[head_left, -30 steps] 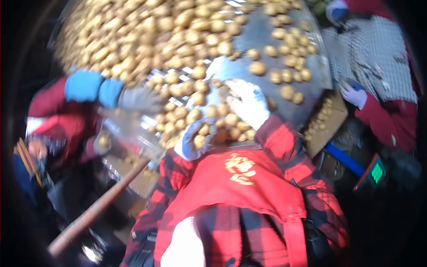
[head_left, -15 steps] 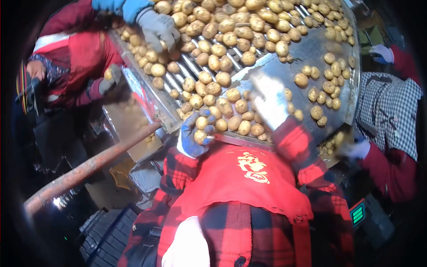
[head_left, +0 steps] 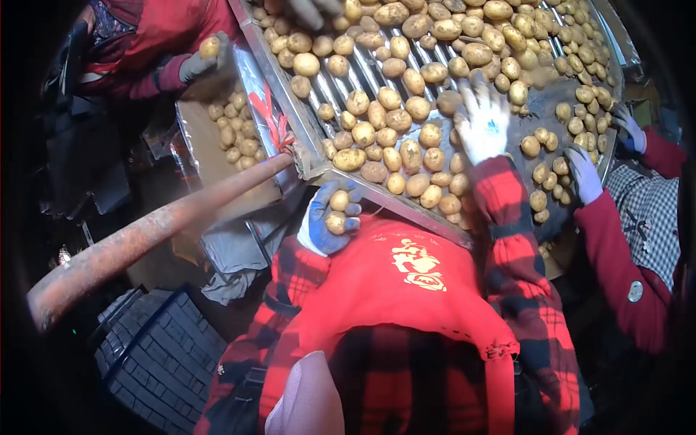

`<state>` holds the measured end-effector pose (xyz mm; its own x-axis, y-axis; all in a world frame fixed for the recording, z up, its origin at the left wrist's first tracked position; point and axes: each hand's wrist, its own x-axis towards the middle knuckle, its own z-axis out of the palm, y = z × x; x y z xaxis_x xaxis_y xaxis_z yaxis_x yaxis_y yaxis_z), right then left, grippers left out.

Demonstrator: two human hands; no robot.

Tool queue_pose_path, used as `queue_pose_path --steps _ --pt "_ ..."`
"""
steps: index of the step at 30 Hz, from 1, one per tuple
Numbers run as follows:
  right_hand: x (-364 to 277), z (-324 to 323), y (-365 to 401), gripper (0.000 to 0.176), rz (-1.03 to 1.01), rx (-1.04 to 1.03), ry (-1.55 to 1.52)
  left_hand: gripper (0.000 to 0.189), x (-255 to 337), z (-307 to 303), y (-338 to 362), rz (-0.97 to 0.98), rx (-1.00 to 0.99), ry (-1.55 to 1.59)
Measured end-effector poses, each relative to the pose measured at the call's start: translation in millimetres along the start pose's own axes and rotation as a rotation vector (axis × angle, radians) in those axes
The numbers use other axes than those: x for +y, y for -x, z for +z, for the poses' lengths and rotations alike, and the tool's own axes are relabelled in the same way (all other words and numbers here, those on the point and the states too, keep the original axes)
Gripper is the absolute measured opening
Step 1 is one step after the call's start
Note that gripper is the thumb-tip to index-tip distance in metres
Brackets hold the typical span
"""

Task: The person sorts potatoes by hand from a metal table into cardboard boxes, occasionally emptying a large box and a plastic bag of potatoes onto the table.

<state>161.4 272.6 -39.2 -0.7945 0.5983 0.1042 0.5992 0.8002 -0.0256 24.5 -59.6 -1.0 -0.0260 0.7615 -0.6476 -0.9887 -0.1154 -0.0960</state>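
Note:
My left hand (head_left: 332, 216), in a blue and white glove, is closed around two small potatoes (head_left: 338, 201) just outside the metal edge of the sorting table (head_left: 399, 204). Farther right, my right hand (head_left: 482, 116) wears a white glove and lies with fingers spread over the potatoes, its fingertips beside a darker potato (head_left: 449, 103). Whether it touches that one I cannot tell. Many potatoes (head_left: 410, 156) lie between my hands, on the metal rollers (head_left: 361, 75) and on the dark sheet.
A rusty pipe (head_left: 156, 230) slants from lower left to the table corner. Behind it stands a box (head_left: 196, 138) of potatoes. At upper left, a co-worker's gloved hand (head_left: 197, 67) holds a potato; another reaches over the rollers. A co-worker's purple-gloved hands (head_left: 584, 174) are at right.
The view has shifted. My left hand, still holding potatoes, is now outside the table edge. My right hand has reached farther up over the potatoes and spread its fingers. The right co-worker's hands are now on the table.

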Motion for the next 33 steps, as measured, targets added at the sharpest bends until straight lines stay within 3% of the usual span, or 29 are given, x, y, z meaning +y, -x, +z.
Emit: queue_pose_path --steps 2,3,5,8,10,11,13,15,16,17,19,21,22,23,25,27,29,31,33 --pt "-6 -24 22 0.057 0.093 -0.053 0.045 0.028 5 -6 10 -0.029 0.010 0.018" --pt "-22 -26 36 0.057 0.146 0.055 0.010 0.027 7 -8 14 -0.054 0.024 0.025" --pt "-63 -66 38 0.058 0.014 -0.163 -0.095 0.026 11 -11 19 -0.084 0.023 0.012" --pt "-117 -25 60 0.052 -0.207 -0.021 -0.237 0.027 21 -14 19 -0.149 0.005 -0.053" --pt "-130 0 36 0.046 -0.243 -0.037 -0.259 0.028 29 -13 17 -0.160 -0.081 -0.138" --pt "-125 9 7 0.044 -0.338 0.041 -0.136 0.028 33 -10 17 -0.167 -0.073 -0.140" --pt "-106 8 -45 0.040 -0.446 -0.018 -0.169 0.029 39 -3 15 -0.141 -0.022 -0.192" --pt "-87 7 -87 0.038 -0.519 0.138 -0.093 0.030 48 -5 8 -0.189 -0.072 -0.165" --pt "-86 -6 -97 0.043 -0.385 0.141 -0.193 0.031 50 -7 9 -0.178 -0.060 -0.167" --pt "-88 -32 -95 0.043 -0.377 0.140 -0.189 0.032 52 -10 13 -0.166 -0.044 -0.167" --pt "-90 -75 -78 0.041 0.381 -0.264 -0.615 0.036 54 -19 19 -0.181 -0.083 -0.144" --pt "-59 -47 -40 0.034 -0.053 0.352 -0.321 0.034 53 -23 26 -0.151 0.040 -0.146" --pt "-63 -41 -19 0.030 -0.095 0.434 -0.232 0.031 52 -25 27 -0.178 0.025 -0.098" --pt "-67 -46 -14 0.036 -0.077 0.391 -0.290 0.031 52 -27 27 -0.182 0.024 -0.100" --pt "-92 -60 10 0.039 -0.298 0.128 -0.339 0.028 50 -31 25 -0.195 -0.016 -0.101" --pt "-106 -19 9 0.040 -0.385 0.114 -0.287 0.025 50 -27 21 -0.228 -0.046 -0.103" --pt "-120 1 -7 0.036 -0.395 -0.053 -0.071 0.023 49 -24 16 -0.271 -0.075 -0.141" --pt "-123 18 -24 0.032 -0.419 0.108 -0.059 0.023 46 -22 11 -0.273 -0.116 -0.157" --pt "-123 17 -40 0.030 -0.409 -0.008 -0.078 0.026 44 -16 10 -0.297 -0.081 -0.204"
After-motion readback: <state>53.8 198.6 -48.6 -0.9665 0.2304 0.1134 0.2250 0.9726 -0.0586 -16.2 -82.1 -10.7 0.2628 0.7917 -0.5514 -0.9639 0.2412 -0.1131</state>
